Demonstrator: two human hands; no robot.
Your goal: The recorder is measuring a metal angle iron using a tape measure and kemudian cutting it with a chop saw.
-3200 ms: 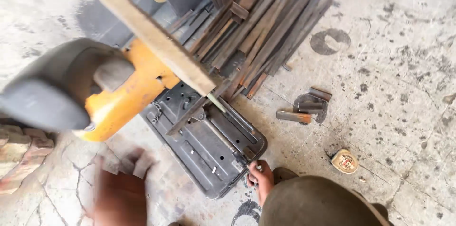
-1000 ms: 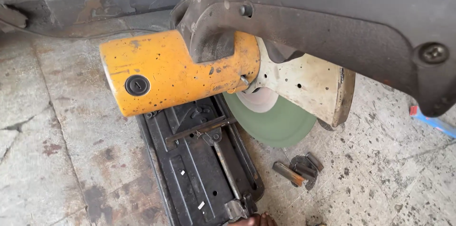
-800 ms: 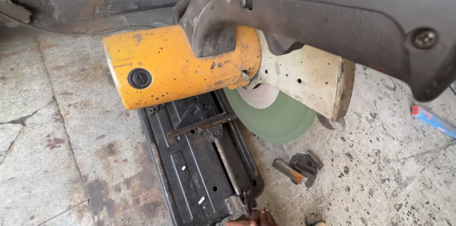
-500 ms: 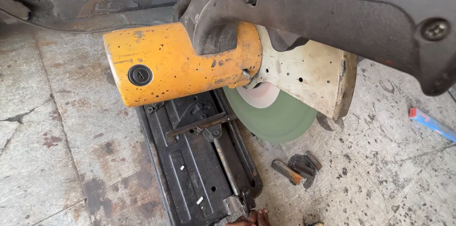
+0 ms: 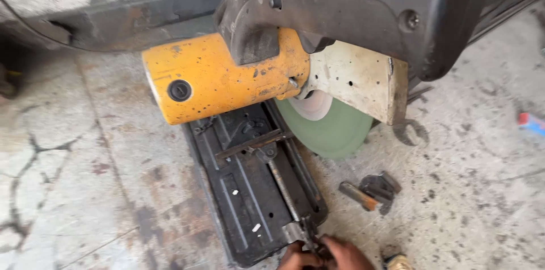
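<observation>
yellow saw motor [image 5: 221,80] hung over black base [image 5: 244,190], green disc [image 5: 329,128] beside it. hand [image 5: 323,253] at bottom edge clamped around vise handle [image 5: 304,230]; which hand, cannot tell. metal offcuts [image 5: 372,190] lay right; open concrete floor [image 5: 74,179] left.

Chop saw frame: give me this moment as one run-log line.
hands: on vise crank at base front | chop saw: head raised | green disc: above black base | metal offcuts: on floor beside base
</observation>
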